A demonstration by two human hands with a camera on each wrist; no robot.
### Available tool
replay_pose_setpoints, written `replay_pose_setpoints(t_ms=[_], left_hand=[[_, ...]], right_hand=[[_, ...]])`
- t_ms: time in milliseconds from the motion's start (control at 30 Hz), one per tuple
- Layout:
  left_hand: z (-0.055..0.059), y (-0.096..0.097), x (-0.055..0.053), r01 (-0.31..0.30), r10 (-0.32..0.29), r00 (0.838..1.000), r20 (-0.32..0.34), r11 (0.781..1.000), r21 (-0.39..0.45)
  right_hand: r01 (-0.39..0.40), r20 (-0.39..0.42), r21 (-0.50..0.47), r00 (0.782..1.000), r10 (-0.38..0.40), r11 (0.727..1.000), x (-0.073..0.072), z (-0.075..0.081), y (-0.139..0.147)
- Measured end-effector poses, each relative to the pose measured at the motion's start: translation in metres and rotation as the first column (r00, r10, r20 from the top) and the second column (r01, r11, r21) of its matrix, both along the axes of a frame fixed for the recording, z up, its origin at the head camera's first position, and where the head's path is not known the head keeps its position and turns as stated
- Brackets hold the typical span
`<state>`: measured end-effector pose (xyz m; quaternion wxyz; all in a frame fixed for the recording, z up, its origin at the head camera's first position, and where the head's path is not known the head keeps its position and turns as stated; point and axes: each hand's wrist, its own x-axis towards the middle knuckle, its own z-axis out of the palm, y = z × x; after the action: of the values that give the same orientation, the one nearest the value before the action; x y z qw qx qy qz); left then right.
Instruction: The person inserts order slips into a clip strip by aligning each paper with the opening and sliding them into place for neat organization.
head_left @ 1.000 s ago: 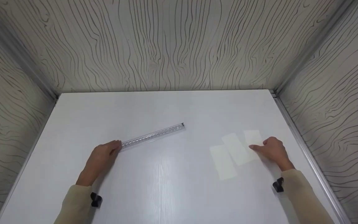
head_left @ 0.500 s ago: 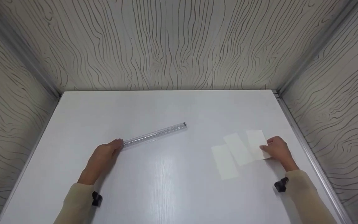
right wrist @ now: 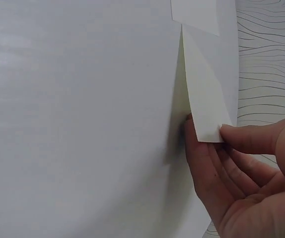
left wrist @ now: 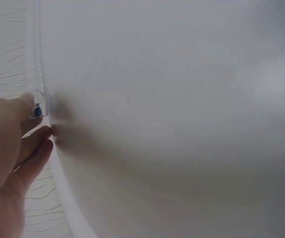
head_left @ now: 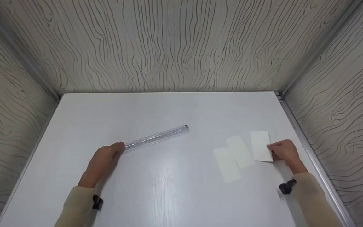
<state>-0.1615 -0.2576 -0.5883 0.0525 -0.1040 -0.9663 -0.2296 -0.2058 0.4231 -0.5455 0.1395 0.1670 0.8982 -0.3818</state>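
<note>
My left hand (head_left: 105,157) holds the near left end of a long clear plastic tube (head_left: 156,137) with a row of round, spiral-like shapes inside. Thumb and fingertips meet at that end in the left wrist view, where a small dark blue piece shows in the clear tube (left wrist: 37,106). The tube slants up to the right over the table. Between thumb and fingers, my right hand (head_left: 285,151) pinches the right edge of a cream paper slip (head_left: 260,146). In the right wrist view the slip (right wrist: 202,94) is tilted and casts a shadow on the table.
Two more pale slips, one at the left (head_left: 227,165) and one in the middle (head_left: 240,152), lie overlapping on the white table (head_left: 184,195). Wood-grain panels (head_left: 169,47) stand behind and at both sides. A metal rail (head_left: 314,151) runs along the right edge.
The right hand has drawn its slip to the right, away from the two others, and its near end is lifted. The left hand and the tube have stayed almost in place.
</note>
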Motion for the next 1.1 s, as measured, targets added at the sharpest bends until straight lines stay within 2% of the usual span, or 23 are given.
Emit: replay_pose_setpoints(t_ms=[167,300,367,500,567,633,700,867,1033,1100], left_hand=[[0.001,0.000,-0.001,-0.002,0.002,1.000,0.000,1.000,-0.002],[0.001,0.001,-0.003,0.004,-0.005,1.000,-0.012,1.000,-0.008],[0.001,0.001,-0.003,0.009,-0.009,1.000,-0.022,1.000,-0.013],[0.002,0.001,-0.003,0.013,-0.013,1.000,-0.027,1.000,-0.006],[0.002,0.001,-0.003,0.008,-0.008,1.000,-0.015,1.000,-0.004],[0.002,0.000,-0.004,0.007,-0.007,1.000,-0.003,1.000,-0.003],[0.002,0.000,-0.004,0.001,-0.001,1.000,0.007,1.000,-0.007],[0.003,0.000,-0.004,-0.009,0.009,1.000,0.023,1.000,0.008],[0.004,0.002,-0.004,-0.037,0.036,0.998,0.052,0.999,0.020],[0.004,0.004,-0.005,-0.029,0.028,0.999,0.046,0.999,0.017]], right_hand=[[0.019,0.046,-0.128,0.999,-0.013,0.992,-0.001,0.003,0.005],[0.092,0.081,-0.254,0.994,-0.074,0.963,-0.003,0.004,0.011],[0.139,0.100,-0.350,0.989,-0.111,0.926,-0.004,0.004,0.013],[0.197,0.126,-0.538,0.980,-0.153,0.819,-0.006,0.005,0.015],[0.206,0.130,-0.597,0.978,-0.160,0.776,-0.006,0.006,0.015],[0.201,0.132,-0.627,0.980,-0.152,0.752,-0.007,0.007,0.012],[0.187,0.127,-0.646,0.982,-0.138,0.740,-0.008,0.007,0.006],[0.148,0.118,-0.657,0.989,-0.093,0.739,-0.011,0.008,-0.010],[0.120,0.115,-0.698,0.992,-0.055,0.706,-0.012,0.009,-0.025],[0.118,0.117,-0.698,0.992,-0.050,0.706,-0.011,0.009,-0.029]])
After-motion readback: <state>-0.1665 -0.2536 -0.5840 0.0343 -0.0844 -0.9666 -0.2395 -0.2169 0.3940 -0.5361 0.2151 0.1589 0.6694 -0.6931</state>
